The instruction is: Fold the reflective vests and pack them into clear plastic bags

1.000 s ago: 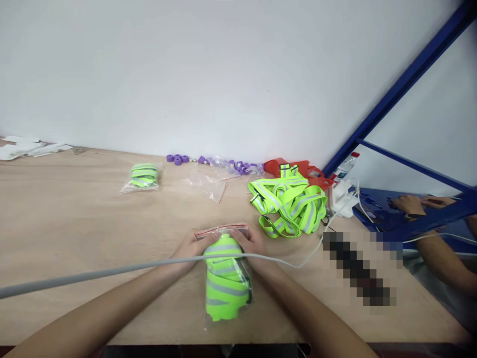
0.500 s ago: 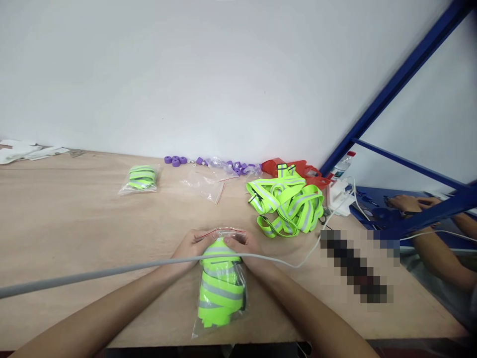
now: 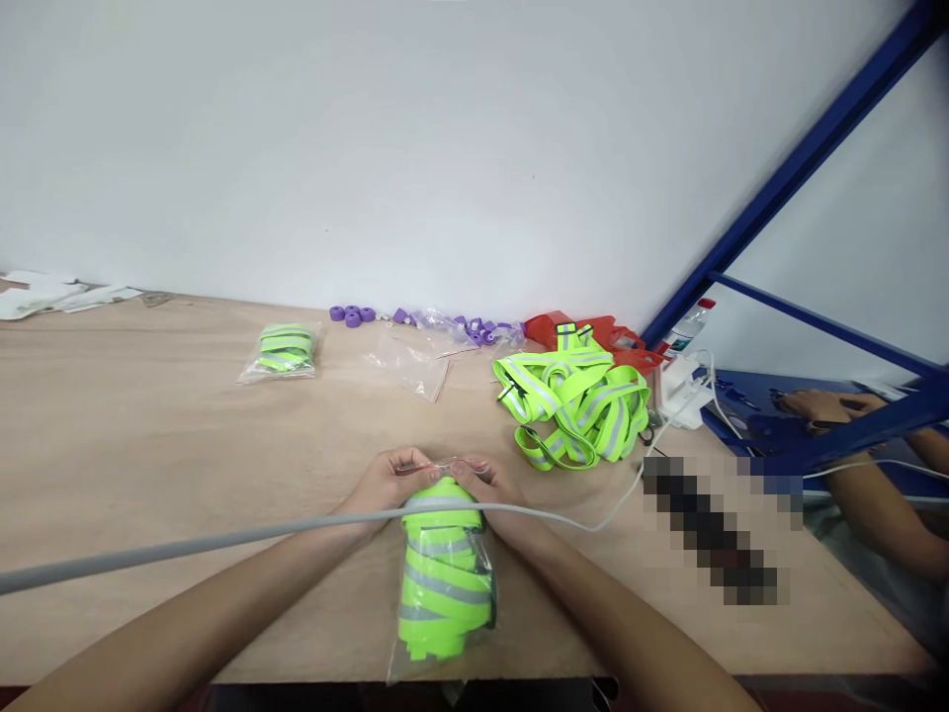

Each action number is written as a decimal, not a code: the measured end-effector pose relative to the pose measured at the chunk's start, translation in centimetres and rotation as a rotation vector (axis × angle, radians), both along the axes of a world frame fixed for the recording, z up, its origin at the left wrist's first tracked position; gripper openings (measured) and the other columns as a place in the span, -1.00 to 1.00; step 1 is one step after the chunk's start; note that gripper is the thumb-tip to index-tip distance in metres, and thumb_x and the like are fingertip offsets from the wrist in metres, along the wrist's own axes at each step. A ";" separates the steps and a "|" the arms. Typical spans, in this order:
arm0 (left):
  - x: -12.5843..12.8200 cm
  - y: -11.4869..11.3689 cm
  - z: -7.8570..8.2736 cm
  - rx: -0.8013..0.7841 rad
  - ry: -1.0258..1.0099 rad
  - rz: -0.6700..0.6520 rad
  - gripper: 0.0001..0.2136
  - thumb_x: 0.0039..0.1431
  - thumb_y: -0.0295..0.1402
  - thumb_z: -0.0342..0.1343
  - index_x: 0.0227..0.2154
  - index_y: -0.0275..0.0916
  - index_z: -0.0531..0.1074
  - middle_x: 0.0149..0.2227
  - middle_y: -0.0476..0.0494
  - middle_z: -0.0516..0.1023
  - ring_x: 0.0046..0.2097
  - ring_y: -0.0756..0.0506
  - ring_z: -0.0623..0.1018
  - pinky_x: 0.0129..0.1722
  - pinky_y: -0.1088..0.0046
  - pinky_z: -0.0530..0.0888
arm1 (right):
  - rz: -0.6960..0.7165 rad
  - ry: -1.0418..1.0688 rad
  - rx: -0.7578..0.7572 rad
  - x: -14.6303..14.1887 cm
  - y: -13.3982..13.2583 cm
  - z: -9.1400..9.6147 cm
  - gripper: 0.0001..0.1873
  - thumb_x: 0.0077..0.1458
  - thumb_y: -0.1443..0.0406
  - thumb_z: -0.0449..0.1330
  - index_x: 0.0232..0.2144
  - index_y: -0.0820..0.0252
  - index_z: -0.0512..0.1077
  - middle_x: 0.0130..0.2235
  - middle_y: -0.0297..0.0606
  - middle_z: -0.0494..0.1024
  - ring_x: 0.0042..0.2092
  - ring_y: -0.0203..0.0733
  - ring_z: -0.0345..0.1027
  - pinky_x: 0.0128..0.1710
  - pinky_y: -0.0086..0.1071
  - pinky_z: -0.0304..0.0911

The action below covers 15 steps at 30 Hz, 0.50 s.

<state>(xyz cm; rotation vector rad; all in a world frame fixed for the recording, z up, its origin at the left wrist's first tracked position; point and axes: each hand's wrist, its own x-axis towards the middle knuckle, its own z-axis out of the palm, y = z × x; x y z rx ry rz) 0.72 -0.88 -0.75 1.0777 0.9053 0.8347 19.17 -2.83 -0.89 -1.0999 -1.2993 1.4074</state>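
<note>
A clear zip bag [image 3: 443,583] stuffed with folded neon-green reflective straps lies on the wooden table [image 3: 148,445] right in front of me. My left hand [image 3: 386,482] pinches the bag's red-lined top edge from the left. My right hand [image 3: 493,487] pinches the same edge from the right, fingers closed on the seal. A grey cable [image 3: 185,544] runs across both my forearms.
A loose heap of green reflective straps [image 3: 574,400] lies to the right, with red items behind it. A filled bag [image 3: 283,351] and empty bags [image 3: 411,361] lie further back, by purple rings [image 3: 352,314]. Another person's hands [image 3: 822,405] work at the far right near a blue frame.
My fingers have drawn closer together along the bag's top edge, which now looks narrower and pressed. The bag has shifted slightly on the table.
</note>
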 end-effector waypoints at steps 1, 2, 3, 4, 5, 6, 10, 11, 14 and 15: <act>0.0 0.0 0.0 -0.019 -0.006 0.002 -0.51 -0.25 0.02 0.52 -0.54 -0.30 0.49 -0.54 -0.01 0.51 -0.49 0.04 0.41 -0.46 0.53 0.31 | 0.001 0.002 -0.004 0.0 0.0 -0.1 -0.59 0.01 -0.05 0.32 -0.50 0.18 0.50 -0.47 -0.36 0.44 -0.41 -0.28 0.22 -0.41 -0.40 0.15; 0.0 -0.1 0.1 -0.041 -0.014 0.001 -0.50 -0.28 0.02 0.53 -0.54 -0.30 0.50 -0.54 -0.01 0.52 -0.49 0.04 0.41 -0.46 0.53 0.31 | 0.004 0.003 -0.008 0.0 0.0 -0.1 -0.62 0.01 -0.02 0.33 -0.49 0.18 0.50 -0.47 -0.36 0.46 -0.41 -0.28 0.23 -0.41 -0.40 0.16; 0.0 -0.1 0.1 -0.062 -0.023 -0.002 -0.50 -0.30 0.02 0.54 -0.53 -0.31 0.51 -0.53 -0.02 0.53 -0.48 0.03 0.43 -0.46 0.53 0.32 | 0.010 0.003 -0.012 0.1 0.0 -0.2 -0.65 0.01 0.01 0.34 -0.48 0.17 0.50 -0.47 -0.36 0.47 -0.41 -0.27 0.24 -0.41 -0.39 0.16; 0.1 -0.1 0.1 -0.081 -0.031 -0.010 -0.50 -0.32 0.01 0.55 -0.51 -0.31 0.53 -0.51 -0.04 0.55 -0.47 0.02 0.45 -0.44 0.52 0.33 | 0.016 0.004 -0.014 0.1 0.0 -0.2 -0.67 0.00 0.03 0.36 -0.49 0.17 0.51 -0.47 -0.36 0.47 -0.41 -0.27 0.24 -0.41 -0.39 0.16; 0.1 -0.2 0.1 -0.097 -0.039 -0.018 -0.50 -0.33 -0.01 0.56 -0.48 -0.32 0.55 -0.48 -0.07 0.58 -0.45 0.00 0.47 -0.43 0.51 0.35 | 0.022 0.004 -0.016 0.2 -0.1 -0.2 -0.67 -0.02 0.04 0.37 -0.50 0.17 0.50 -0.48 -0.35 0.48 -0.42 -0.26 0.25 -0.42 -0.38 0.15; 0.1 -0.2 0.1 -0.110 -0.048 -0.022 -0.50 -0.33 -0.03 0.57 -0.45 -0.32 0.56 -0.45 -0.09 0.60 -0.43 -0.01 0.49 -0.41 0.50 0.36 | 0.026 0.005 -0.016 0.3 -0.1 -0.2 -0.67 -0.04 0.04 0.39 -0.51 0.17 0.50 -0.49 -0.35 0.47 -0.43 -0.26 0.24 -0.44 -0.37 0.15; 0.4 -0.5 0.2 -0.143 -0.084 -0.013 -0.54 -0.25 -0.08 0.56 -0.39 -0.30 0.59 -0.42 -0.06 0.61 -0.39 -0.02 0.51 -0.38 0.50 0.36 | 0.006 0.006 -0.011 0.6 0.0 0.0 -0.62 -0.07 -0.02 0.41 -0.52 0.14 0.48 -0.50 -0.35 0.45 -0.45 -0.25 0.22 -0.45 -0.36 0.15; 0.5 -0.5 0.3 -0.148 -0.092 -0.011 -0.55 -0.22 -0.07 0.55 -0.38 -0.30 0.59 -0.42 -0.07 0.61 -0.39 -0.02 0.50 -0.38 0.49 0.36 | -0.005 0.001 -0.009 0.7 0.1 0.1 -0.61 -0.09 -0.03 0.41 -0.51 0.13 0.48 -0.49 -0.35 0.46 -0.44 -0.25 0.23 -0.44 -0.35 0.16; 0.7 -0.8 0.2 -0.171 -0.129 -0.022 -0.55 -0.20 -0.05 0.54 -0.37 -0.32 0.62 -0.38 -0.12 0.64 -0.36 -0.04 0.52 -0.33 0.46 0.39 | -0.022 -0.022 0.001 0.9 0.2 0.3 -0.58 -0.11 -0.05 0.42 -0.49 0.15 0.48 -0.46 -0.35 0.48 -0.41 -0.24 0.26 -0.40 -0.36 0.20; 0.7 -0.9 0.2 -0.178 -0.141 -0.025 -0.55 -0.22 -0.06 0.55 -0.38 -0.32 0.63 -0.38 -0.13 0.64 -0.36 -0.05 0.52 -0.32 0.45 0.39 | -0.020 -0.023 0.001 0.8 0.2 0.2 -0.58 -0.11 -0.05 0.42 -0.49 0.15 0.47 -0.46 -0.36 0.47 -0.41 -0.25 0.26 -0.40 -0.36 0.20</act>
